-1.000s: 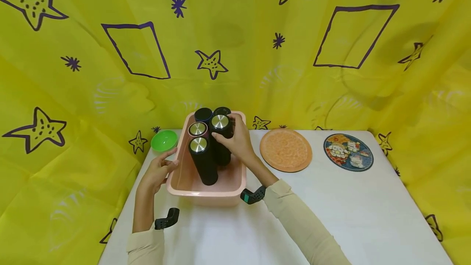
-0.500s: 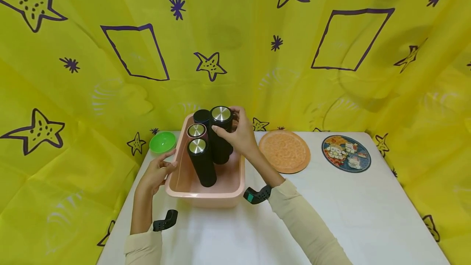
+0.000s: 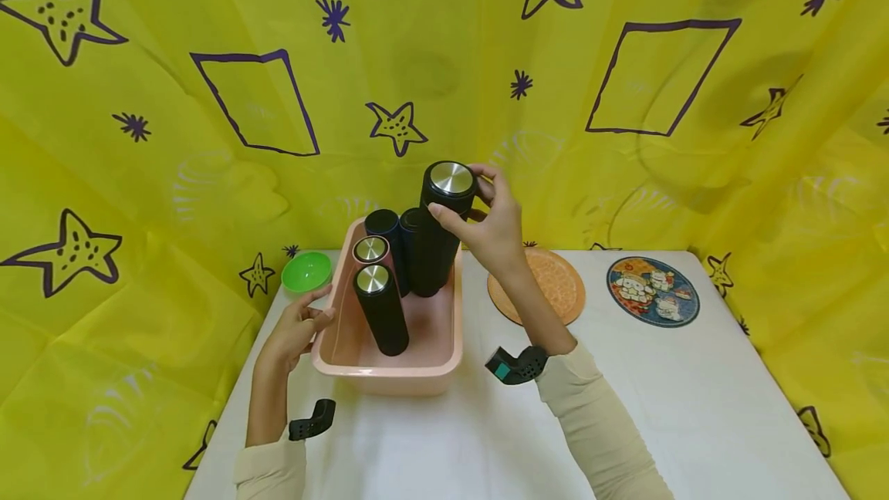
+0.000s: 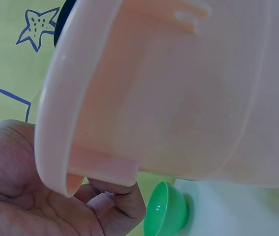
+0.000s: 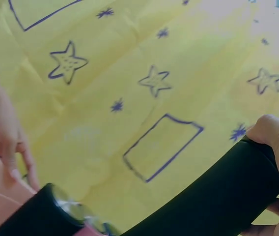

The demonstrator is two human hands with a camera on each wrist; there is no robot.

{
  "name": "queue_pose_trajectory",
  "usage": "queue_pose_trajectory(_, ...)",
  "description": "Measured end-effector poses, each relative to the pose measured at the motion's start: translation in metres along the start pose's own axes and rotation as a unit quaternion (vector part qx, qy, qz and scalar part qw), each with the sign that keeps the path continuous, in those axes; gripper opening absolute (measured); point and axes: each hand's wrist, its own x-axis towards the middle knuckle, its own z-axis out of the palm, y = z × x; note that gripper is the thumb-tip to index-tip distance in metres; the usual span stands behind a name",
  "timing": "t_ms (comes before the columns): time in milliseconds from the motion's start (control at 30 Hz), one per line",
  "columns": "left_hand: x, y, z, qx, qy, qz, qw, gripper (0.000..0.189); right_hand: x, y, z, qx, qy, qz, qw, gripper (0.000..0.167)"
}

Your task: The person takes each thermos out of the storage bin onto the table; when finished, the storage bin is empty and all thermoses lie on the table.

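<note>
**Right hand grips tall black bottle at the neck, neighbours close by**

The fingers of the right hand [image 3: 496, 226] are clamped around the upper end of a tall black bottle [image 3: 435, 253], thumb on the near side, just below its silver lid. The bottle's lid sits higher than the rest; its lower end is over the inside of a pink basin [image 3: 385, 370], though whether it touches the floor there cannot be told. The left hand [image 3: 292, 334] holds the basin's left rim, fingers curled beneath it. A shorter black bottle [image 3: 382, 315], a reddish bottle [image 3: 373, 249] and two dark bottles [image 3: 383, 224] stand in the basin, close together. A hold this near the top could let the bottle swing or slip should the grip loosen, and its base might catch a neighbour or the rim, toppling one or tugging the basin if the left hand eases off. Farther out on the white tabletop [image 3: 694, 415] are a green bowl [image 3: 307, 271], an orange round mat [image 3: 559, 284], partly behind the right forearm, and a blue printed mat [image 3: 653, 292]. A yellow curtain [image 3: 458, 45] hangs behind.
</note>
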Motion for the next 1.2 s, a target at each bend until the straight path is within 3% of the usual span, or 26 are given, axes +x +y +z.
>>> queue_pose_trajectory(167, 0.001, 0.0, 0.001, 0.005, 0.001, -0.003, 1.0, 0.06, -0.001, -0.01, -0.017, -0.019, 0.01, -0.015, 0.9997, 0.064)
queue_pose_trajectory(400, 0.0, 0.001, 0.002, 0.01, 0.0, -0.003, 0.9999, 0.059, -0.009, -0.008, -0.039, -0.045, 0.036, -0.012, 0.9982, 0.066)
queue_pose_trajectory(567, -0.002, 0.002, 0.003, 0.007, -0.007, 0.0, 1.0, 0.06, -0.018, 0.003, -0.05, -0.055, 0.047, 0.0, 0.9974, 0.066)
queue_pose_trajectory(933, -0.001, 0.005, 0.002, 0.008, -0.005, -0.001, 1.0, 0.06, -0.043, 0.039, -0.062, -0.1, 0.023, 0.054, 0.9933, 0.067)
queue_pose_trajectory(1200, -0.002, 0.004, 0.001, 0.002, -0.003, -0.009, 0.9999, 0.06, -0.061, 0.058, -0.076, -0.137, 0.009, 0.059, 0.9888, 0.067)
